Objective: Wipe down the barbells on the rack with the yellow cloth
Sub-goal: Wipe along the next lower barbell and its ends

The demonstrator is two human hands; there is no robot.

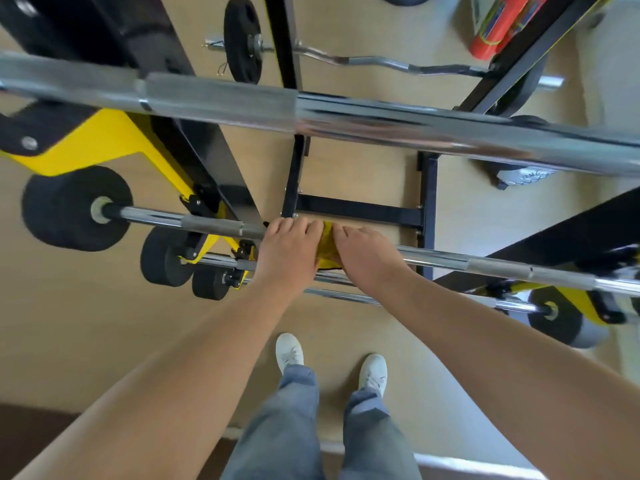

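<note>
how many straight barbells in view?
4: top bar nearest the camera, wiped bar under the yellow cloth, third bar just below it, lowest bar. More may be hidden.

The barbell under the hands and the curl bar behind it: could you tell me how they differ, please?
The barbell is straight, the curl bar wavy. The barbell is racked, the curl bar on the floor. The left hand and right hand hold the yellow cloth on the barbell; the curl bar is untouched. Both are chrome.

Upper barbell (381, 123) spans the upper frame. At centre, left hand (287, 251) and right hand (367, 258) flank the cloth (327, 245) on the lower barbell (485, 265). Curl bar (363, 60) lies near the top edge.
</note>
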